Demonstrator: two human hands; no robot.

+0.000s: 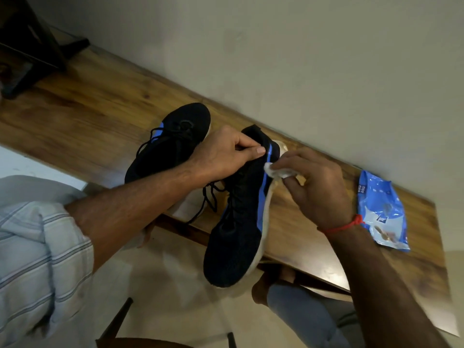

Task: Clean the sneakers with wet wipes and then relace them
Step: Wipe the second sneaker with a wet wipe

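A black sneaker (236,237) with a blue stripe and a pale sole is held off the wooden table's front edge, toe toward me. My left hand (226,154) grips its collar at the heel. My right hand (319,187) pinches a crumpled white wet wipe (276,171) and presses it against the blue stripe near the heel. The second black sneaker (170,144) lies on the table behind, its black laces loose. Loose laces also hang from the held shoe.
A blue wet wipe packet (380,209) lies on the wooden table (82,106) to the right, near the wall. A dark stand (27,46) sits at the far left end. My knee (298,305) and a chair edge lie below the table.
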